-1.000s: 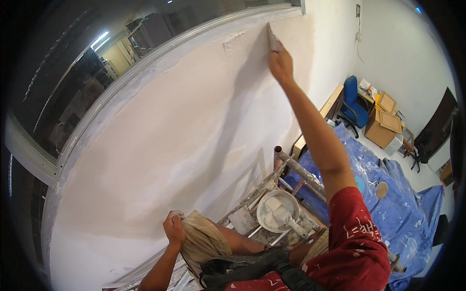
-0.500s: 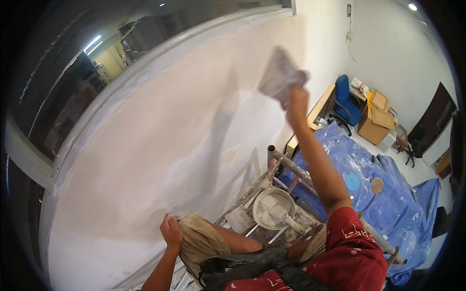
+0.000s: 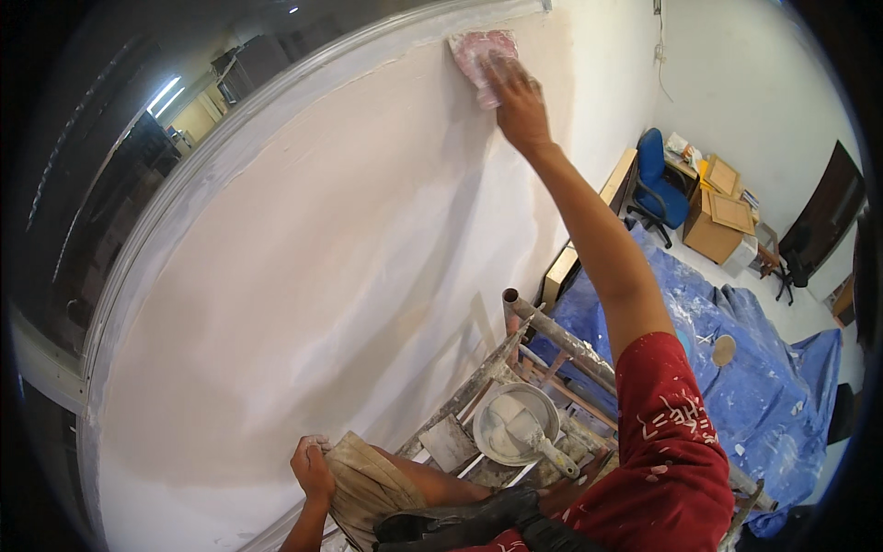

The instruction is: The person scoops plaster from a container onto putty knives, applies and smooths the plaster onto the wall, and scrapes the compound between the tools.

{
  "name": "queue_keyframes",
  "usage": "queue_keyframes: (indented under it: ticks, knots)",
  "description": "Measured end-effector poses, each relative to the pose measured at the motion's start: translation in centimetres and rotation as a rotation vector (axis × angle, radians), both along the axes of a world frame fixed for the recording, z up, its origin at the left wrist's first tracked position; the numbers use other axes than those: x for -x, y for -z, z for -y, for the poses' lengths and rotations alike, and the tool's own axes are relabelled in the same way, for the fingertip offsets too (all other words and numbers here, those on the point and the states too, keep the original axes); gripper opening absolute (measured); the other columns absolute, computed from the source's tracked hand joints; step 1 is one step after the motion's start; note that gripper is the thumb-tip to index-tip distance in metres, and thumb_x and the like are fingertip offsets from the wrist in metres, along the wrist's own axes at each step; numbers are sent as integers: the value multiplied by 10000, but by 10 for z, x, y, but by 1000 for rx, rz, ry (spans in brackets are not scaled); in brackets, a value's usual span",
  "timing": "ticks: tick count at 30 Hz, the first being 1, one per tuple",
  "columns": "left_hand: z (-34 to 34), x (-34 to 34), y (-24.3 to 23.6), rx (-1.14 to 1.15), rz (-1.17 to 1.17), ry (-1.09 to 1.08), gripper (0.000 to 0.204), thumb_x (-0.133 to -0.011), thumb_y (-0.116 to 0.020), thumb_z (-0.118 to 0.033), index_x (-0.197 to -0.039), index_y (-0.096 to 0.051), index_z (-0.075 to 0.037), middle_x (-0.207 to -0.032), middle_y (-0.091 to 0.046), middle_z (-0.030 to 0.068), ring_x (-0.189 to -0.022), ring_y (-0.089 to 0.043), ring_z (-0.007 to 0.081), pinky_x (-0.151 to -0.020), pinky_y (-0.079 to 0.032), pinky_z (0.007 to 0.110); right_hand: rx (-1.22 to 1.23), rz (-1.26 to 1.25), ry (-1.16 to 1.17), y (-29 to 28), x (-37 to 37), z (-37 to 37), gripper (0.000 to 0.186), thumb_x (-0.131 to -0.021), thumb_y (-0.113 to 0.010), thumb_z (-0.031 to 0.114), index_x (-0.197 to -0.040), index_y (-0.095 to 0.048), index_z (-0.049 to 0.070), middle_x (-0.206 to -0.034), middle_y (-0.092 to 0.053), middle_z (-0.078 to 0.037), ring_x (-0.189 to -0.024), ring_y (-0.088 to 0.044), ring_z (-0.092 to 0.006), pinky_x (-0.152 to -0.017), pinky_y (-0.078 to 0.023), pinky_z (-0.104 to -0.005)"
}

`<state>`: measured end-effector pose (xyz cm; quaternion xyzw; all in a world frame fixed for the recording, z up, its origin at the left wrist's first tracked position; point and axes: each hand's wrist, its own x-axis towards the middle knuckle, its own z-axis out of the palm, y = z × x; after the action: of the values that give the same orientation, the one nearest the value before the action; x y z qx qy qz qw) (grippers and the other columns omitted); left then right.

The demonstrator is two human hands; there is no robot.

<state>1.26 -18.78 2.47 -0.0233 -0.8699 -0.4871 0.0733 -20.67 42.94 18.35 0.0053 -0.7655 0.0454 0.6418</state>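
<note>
The wall (image 3: 248,313) stretched open leftward below its upper edge. The scaffold (image 3: 566,339) bore a bucket (image 3: 550,409) near its far edge. The scraper (image 3: 475,60), swung clear moments earlier, lay near the wall's upper right corner, working contact seemingly restored. The right hand (image 3: 521,103) wrapped fingers round it; the left hand (image 3: 314,469) curled, grip unclear.

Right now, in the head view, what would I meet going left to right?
Left hand → right hand holding a pinkish scraper → blue chair → brown box → dark door.
</note>
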Motion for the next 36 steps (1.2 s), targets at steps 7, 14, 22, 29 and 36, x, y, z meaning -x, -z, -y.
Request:
queue_keyframes:
  ticks: [7, 14, 22, 29, 36]
  knots:
    - [3, 2, 1, -9, -19, 50, 283, -925, -414, -129, -884, -640, 36, -767, -636, 84, -725, -578, 162, -718, -475, 311, -17, 383, -96, 96, -59, -8, 653, -856, -480, -38, -1449, -491, 235, -1464, -506, -61, -1322, -471, -307, -1037, -377, -548]
    - [1, 2, -2, 41, -50, 54, 291, -920, -407, -130, -872, -641, 36, -769, -642, 91, -732, -582, 159, -720, -472, 305, 486, 256, -192, -2, -57, -33, 635, -820, -453, 41, -1431, -514, 206, -1230, -646, -212, -1055, -625, -433, -928, -501, -487]
    - [-3, -3, -3, 40, -33, 35, 288, -917, -412, -138, -857, -632, 38, -760, -637, 91, -731, -580, 164, -717, -469, 308, 560, 185, -206, -20, -33, 26, 533, -858, -513, 52, -1345, -605, 249, -1215, -658, -197, -1079, -635, -404, -940, -496, -474]
    - [1, -3, -11, 89, -55, 79, 286, -928, -412, -141, -867, -629, 36, -765, -634, 92, -730, -579, 169, -712, -463, 312, 189, 471, -534, 40, -131, 96, 545, -797, -498, -69, -1258, -661, 173, -1227, -693, -55, -1134, -643, -259, -802, -474, -401]
    - [4, 2, -3, 86, -52, 45, 278, -917, -416, -124, -873, -639, 37, -777, -650, 94, -734, -591, 169, -722, -474, 313, 820, -159, -678, -7, -115, 6, 316, -923, -541, 80, -1227, -575, 2, -918, -657, -114, -875, -601, -127, -838, -500, -317]
